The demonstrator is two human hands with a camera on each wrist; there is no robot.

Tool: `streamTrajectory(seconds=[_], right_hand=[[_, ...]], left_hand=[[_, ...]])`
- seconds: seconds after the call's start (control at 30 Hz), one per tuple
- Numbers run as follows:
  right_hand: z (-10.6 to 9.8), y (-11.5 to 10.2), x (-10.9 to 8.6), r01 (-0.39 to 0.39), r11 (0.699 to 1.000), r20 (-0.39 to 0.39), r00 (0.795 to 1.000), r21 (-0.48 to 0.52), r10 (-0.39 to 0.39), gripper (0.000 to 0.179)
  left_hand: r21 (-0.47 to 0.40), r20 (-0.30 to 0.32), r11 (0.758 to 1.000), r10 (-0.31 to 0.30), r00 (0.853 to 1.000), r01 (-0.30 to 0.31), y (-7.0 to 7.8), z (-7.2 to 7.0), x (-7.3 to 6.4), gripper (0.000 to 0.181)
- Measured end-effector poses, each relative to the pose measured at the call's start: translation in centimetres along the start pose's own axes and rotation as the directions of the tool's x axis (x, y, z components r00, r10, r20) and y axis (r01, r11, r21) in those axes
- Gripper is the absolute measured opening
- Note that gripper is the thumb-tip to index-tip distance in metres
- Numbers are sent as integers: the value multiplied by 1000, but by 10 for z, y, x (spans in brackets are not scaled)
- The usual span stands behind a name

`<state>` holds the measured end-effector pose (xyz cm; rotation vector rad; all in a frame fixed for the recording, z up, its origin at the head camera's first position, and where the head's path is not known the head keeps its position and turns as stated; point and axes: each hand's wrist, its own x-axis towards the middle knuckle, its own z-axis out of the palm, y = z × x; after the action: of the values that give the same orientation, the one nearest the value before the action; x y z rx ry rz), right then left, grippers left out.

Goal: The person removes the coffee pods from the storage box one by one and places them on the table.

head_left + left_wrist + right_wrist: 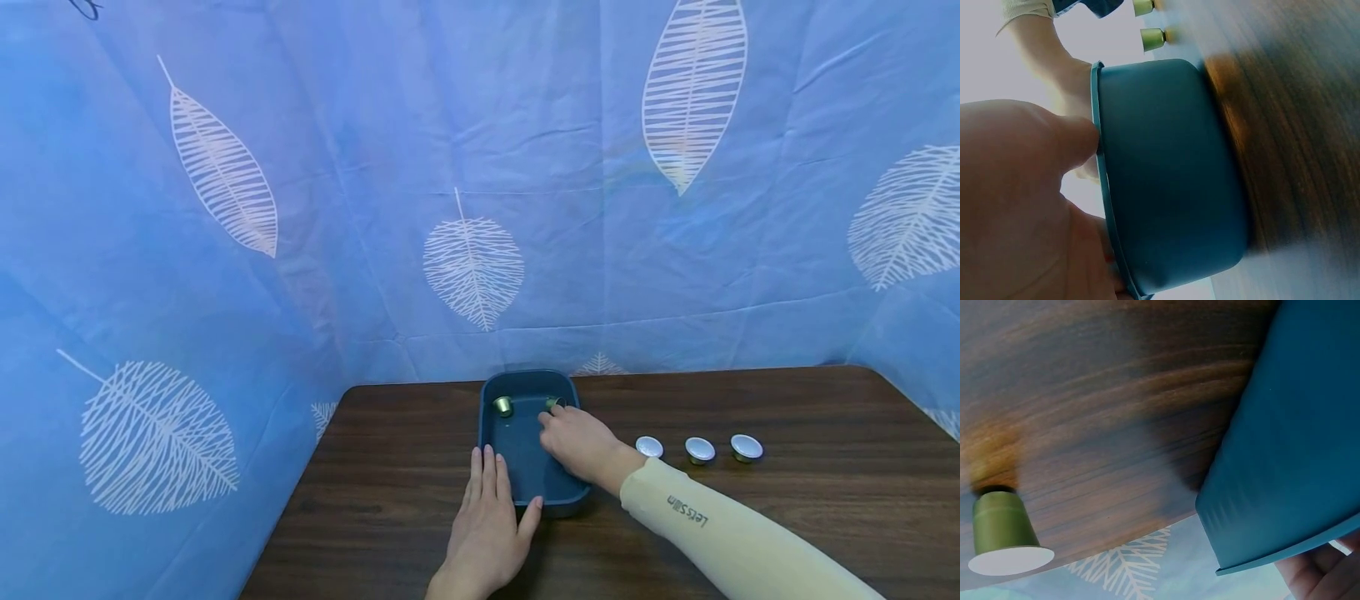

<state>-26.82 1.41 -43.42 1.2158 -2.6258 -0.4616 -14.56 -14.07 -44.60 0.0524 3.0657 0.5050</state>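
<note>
A dark blue plastic bin stands on the table. My left hand rests at its near left corner, fingers straight over the side, thumb at the near rim. Reaching in over the right side, my right hand has curled fingers around a green-gold coffee capsule, which is partly hidden behind them. A second green-gold capsule lies inside at the far left. The right wrist view shows the bin's outer wall and fingers past its rim.
To the right of the bin, three coffee capsules stand lid up in a row: a near one, a middle one and a far right one. A blue leaf-print cloth hangs behind the wooden table.
</note>
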Motion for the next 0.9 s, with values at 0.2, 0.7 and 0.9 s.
streamTrajectory(seconds=[0.2,0.7,0.9], right_hand=[[0,-1,1,-3,1000,13,1000,-13,3,18],[-2,0,0,-43,996,60,997,74,38,28],[-2,-1,-1,-33,996,69,997,82,27,23]], left_hand=[[-1,5,1000,-2,1000,2,0,0,-1,83],[5,2,1000,15,1000,-15,0,-2,-2,83],[10,3,1000,21,1000,-21,-1,-3,-2,84]])
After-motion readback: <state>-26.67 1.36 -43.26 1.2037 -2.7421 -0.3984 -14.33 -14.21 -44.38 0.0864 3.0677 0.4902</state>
